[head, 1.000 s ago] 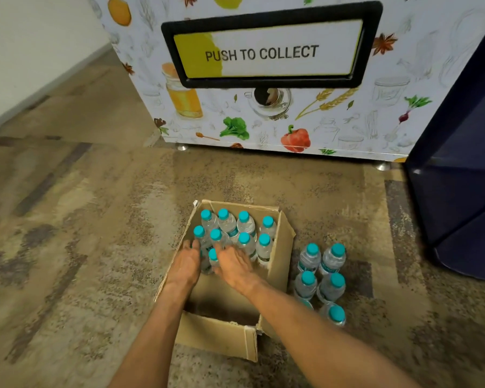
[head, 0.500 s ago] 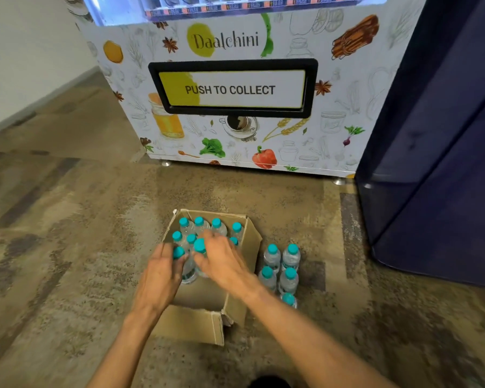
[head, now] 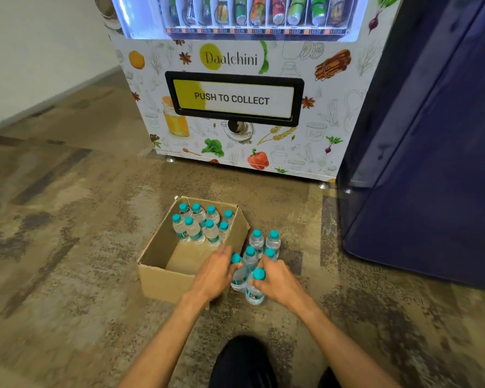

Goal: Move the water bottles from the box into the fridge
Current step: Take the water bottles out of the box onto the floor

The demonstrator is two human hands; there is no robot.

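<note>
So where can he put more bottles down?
Bare cardboard shows in the near half of the box, behind its front wall. Open floor lies left of the box. It is crowded right of the box, where the standing bottles and both hands are.

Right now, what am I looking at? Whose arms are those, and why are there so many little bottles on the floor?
The picture comes from a camera worn on a person's head, looking down, so the arms are that person's own. The left hand and the right hand each grip a water bottle near its blue cap: the left one, the right one. Both bottles are just outside the box, beside a small group of bottles standing on the floor. More bottles stand at the far end of the box. Behind is a snack machine with "PUSH TO COLLECT" on it. The dark blue thing on the right may be the fridge, but I cannot tell for sure.
</note>
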